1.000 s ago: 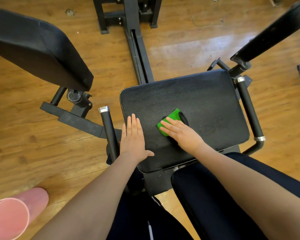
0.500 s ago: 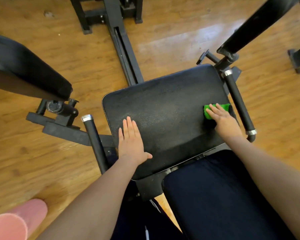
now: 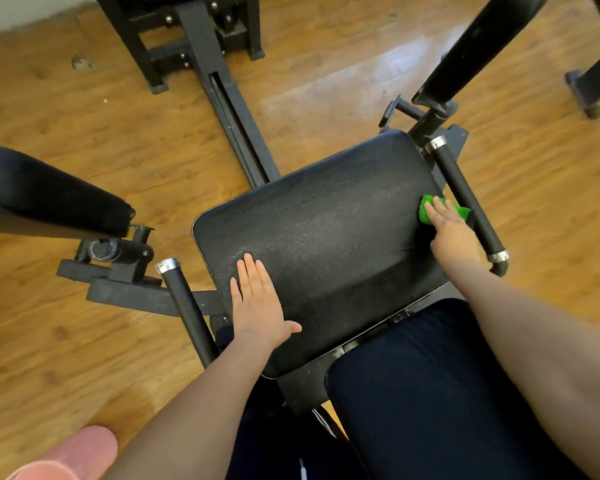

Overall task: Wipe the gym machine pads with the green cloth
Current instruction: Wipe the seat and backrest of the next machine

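Note:
The black seat pad [image 3: 326, 244] of the gym machine lies in the middle of the view. My left hand [image 3: 257, 303] rests flat on its near left part, fingers straight. My right hand [image 3: 447, 230] presses the green cloth [image 3: 426, 211] onto the pad's right edge with straight fingers; most of the cloth is hidden under the hand. A second black pad [image 3: 45, 199] juts in from the left, and a third pad [image 3: 478, 43] rises at the upper right.
Black grip handles with chrome caps flank the seat, the left handle [image 3: 187, 310] and the right handle [image 3: 465, 199]. The machine's frame rail [image 3: 236, 123] runs away over the wooden floor. A pink object [image 3: 73, 455] sits at the bottom left. My dark-clothed leg [image 3: 430, 393] is below the seat.
My right hand swept the green cloth from the seat's middle to its right edge and now stays there. My left hand kept its place on the pad. The camera view shifted.

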Demonstrator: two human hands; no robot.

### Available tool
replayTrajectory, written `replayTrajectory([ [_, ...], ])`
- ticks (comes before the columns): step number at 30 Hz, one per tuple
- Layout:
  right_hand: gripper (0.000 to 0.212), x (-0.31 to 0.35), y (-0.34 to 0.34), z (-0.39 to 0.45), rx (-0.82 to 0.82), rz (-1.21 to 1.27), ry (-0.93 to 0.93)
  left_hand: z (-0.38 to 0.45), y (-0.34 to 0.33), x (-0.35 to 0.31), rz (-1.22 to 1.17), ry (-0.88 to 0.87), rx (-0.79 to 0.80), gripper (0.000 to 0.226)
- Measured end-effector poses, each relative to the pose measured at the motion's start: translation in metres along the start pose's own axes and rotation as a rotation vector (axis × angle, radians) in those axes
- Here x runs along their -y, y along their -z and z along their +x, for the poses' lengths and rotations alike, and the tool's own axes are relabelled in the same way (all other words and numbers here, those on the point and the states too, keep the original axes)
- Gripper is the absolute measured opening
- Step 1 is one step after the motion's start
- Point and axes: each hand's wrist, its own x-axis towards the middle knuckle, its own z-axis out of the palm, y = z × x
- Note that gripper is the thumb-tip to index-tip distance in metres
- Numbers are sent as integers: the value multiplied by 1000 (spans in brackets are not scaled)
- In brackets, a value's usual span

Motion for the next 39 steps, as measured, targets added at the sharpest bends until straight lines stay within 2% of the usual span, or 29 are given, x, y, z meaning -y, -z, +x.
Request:
replayTrajectory([
  [9, 72, 34, -7, -6, -41, 109, -254, 1, 0, 0, 1, -27, -21, 133],
  [13, 69, 66, -27, -28, -80, 125, -260, 2, -2, 4, -16, -53, -36, 134],
  [17, 68, 102, -43, -52, -101, 164, -252, 1, -1, 15, 29, -146, -54, 136],
  [21, 68, 133, -50, -71, -97, 192, -272, 5, 6, 44, 160, -336, -52, 135],
  [27, 64, 188, -72, -115, -107, 158, -170, 14, 19, 81, 287, -530, -62, 128],
  [32, 65, 248, -93, -164, -132, 133, -33, 19, 22, 89, 347, -560, -74, 125],
  [36, 75, 282, -106, -198, 27, 121, 30, 19, 26, 99, 417, -566, -69, 120],
  [39, 68, 283, -113, -201, -36, 165, 26, 16, 32, 104, 467, -579, -34, 128],
])
